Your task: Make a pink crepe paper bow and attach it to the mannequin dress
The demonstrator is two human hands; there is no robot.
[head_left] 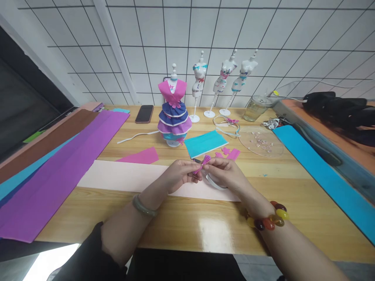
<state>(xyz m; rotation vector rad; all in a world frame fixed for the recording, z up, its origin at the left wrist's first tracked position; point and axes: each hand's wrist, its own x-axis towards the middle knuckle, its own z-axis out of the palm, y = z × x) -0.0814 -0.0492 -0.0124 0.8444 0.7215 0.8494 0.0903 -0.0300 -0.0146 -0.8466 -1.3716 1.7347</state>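
A small pleated magenta paper bow (206, 159) is pinched between my two hands at the middle of the table. Both my left hand (184, 171) and my right hand (222, 171) are closed on it, fingertips close together. Under them lies a long pale pink paper strip (117, 175). A white ring-shaped roll (215, 183) shows partly below my right hand. Just behind the hands are magenta paper scraps (233, 154) and a folded turquoise paper piece (206, 143). Part of a dark tool shows beside the bow; its kind is unclear.
A mini mannequin in a tiered paper dress (175, 113) stands at the back, beside several bare mannequins (200, 78). Coloured paper sheets (67, 164) lie left, a blue strip (322, 175) right. A phone (144, 114), a glass (256, 108) and a plate of small beads (249, 136) are behind.
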